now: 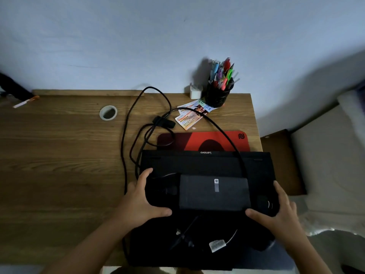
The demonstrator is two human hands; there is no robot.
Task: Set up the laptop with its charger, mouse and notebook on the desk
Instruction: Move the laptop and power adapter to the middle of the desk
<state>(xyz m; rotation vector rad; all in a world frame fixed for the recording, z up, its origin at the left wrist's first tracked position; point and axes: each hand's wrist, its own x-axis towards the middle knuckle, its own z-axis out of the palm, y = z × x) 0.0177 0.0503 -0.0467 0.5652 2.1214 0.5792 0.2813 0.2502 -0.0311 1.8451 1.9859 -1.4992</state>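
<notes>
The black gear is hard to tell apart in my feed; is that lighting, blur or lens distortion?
Head view: dim, flat light merges the closed black laptop, the dark grey charger brick on it and the black cables; the wide-angle lens bows the back edge of the wooden desk; the black pen cup casts a soft shadow on the wall; no glare.

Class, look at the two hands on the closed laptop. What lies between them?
In the head view, a grey charger brick lies on the laptop lid between the left hand and the right hand.
</notes>
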